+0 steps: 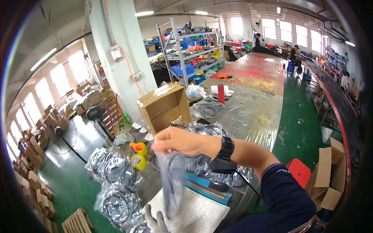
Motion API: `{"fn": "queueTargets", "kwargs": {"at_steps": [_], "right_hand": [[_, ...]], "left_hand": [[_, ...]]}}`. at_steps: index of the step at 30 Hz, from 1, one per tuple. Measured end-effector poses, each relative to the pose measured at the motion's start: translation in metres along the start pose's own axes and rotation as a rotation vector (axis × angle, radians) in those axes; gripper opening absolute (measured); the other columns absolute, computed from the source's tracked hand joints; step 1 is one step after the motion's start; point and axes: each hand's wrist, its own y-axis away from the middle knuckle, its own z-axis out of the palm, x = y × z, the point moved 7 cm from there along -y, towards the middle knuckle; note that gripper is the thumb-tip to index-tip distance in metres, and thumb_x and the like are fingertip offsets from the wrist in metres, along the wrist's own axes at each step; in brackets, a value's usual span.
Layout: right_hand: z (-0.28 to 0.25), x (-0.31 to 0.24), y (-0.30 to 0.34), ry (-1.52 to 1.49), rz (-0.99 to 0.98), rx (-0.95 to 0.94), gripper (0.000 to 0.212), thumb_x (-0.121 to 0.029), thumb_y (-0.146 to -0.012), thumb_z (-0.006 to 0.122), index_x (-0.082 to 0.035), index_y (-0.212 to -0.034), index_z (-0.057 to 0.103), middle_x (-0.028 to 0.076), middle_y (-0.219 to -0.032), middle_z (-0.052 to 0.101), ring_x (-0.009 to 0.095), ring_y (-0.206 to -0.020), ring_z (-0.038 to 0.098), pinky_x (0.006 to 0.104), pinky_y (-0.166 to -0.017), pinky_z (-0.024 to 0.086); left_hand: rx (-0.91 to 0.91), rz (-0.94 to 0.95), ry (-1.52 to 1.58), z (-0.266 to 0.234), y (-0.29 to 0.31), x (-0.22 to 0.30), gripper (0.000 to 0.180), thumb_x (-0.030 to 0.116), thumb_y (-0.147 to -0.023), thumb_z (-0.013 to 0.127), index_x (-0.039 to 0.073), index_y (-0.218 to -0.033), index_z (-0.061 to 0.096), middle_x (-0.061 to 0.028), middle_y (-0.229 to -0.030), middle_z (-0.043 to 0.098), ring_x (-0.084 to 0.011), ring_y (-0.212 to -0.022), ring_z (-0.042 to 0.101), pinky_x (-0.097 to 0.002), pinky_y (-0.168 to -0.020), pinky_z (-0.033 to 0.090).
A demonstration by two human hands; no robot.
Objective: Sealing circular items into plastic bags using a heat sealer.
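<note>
Pinched in my right hand [175, 140] is the top of a clear plastic bag [173, 182], which hangs down over the bench. That hand is bare, with a black watch on the wrist. Below, at the lower edge, my left hand [155, 222] wears a pale grey glove; its visible fingers are apart, beside the bag's lower end. A white flat board [206, 211] lies under the bag. Behind it is a long blue device [208, 189] with a brownish strip. Clear bags of coiled black cable [116, 167] lie to the left.
Tape rolls [138, 161] and an open cardboard box [165, 108] stand on the bench. Farther back are a red cylinder [221, 94] and a loaded shelf [192, 50]. A red stool [299, 173] and an open carton [328, 174] are at right; people work far off.
</note>
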Motion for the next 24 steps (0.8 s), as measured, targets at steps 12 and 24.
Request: {"fn": "queueTargets", "kwargs": {"at_steps": [12, 24], "right_hand": [[0.067, 0.072, 0.092, 0.595, 0.115, -0.137, 0.028, -0.009, -0.088, 0.073, -0.004, -0.066, 0.055, -0.001, -0.059, 0.047, 0.009, -0.062, 0.048, 0.0381, -0.098, 0.051], [0.09, 0.059, 0.183, 0.923, -0.15, -0.211, 0.032, -0.023, -0.076, 0.086, -0.014, -0.064, 0.058, -0.002, -0.06, 0.051, 0.019, -0.059, 0.056, 0.0378, -0.081, 0.054]], "left_hand": [[-0.289, -0.37, 0.716, 0.001, 0.043, -0.105, 0.03, 0.007, -0.091, 0.063, -0.006, -0.118, 0.06, -0.0165, -0.112, 0.071, -0.0187, -0.102, 0.068, -0.0291, -0.09, 0.054], [0.267, -0.315, 0.833, -0.059, 0.021, -0.027, 0.027, 0.019, -0.076, 0.07, -0.003, -0.091, 0.067, -0.0186, -0.091, 0.07, -0.0259, -0.084, 0.069, -0.0373, -0.084, 0.056]]}}
